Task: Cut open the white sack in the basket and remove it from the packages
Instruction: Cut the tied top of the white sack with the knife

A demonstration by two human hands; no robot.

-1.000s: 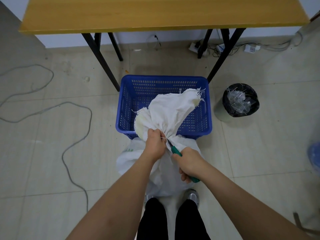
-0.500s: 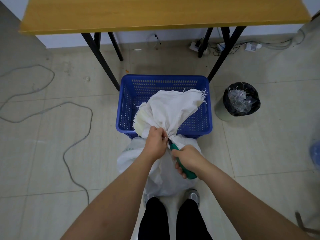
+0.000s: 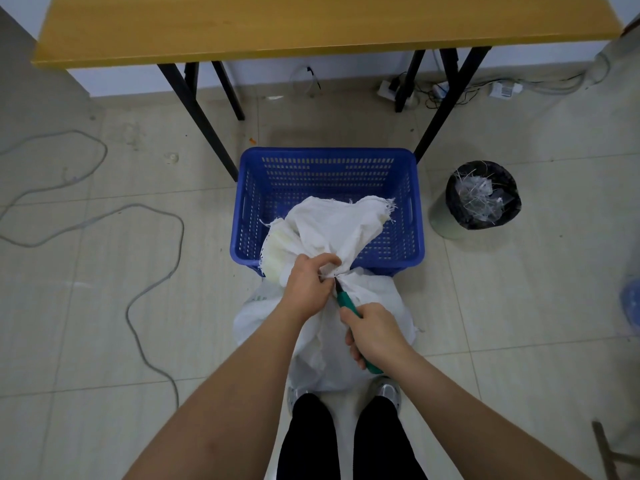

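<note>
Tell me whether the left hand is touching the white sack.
Touching. The head view shows the left hand gripping the bunched neck of the white sack, fingers curled round the gathered cloth, right where the green-handled knife meets it.

I'm standing in a plain office-like room: tiled floor (image 3: 519, 323), a wooden surface (image 3: 311, 26) at twelve o'clock, power strips (image 3: 393, 89) beneath it, a lined bin (image 3: 483, 195) at two o'clock.

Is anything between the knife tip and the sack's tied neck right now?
Nothing visible. The knife in the right hand has its tip at the sack neck, right beside the left hand gripping it.
</note>
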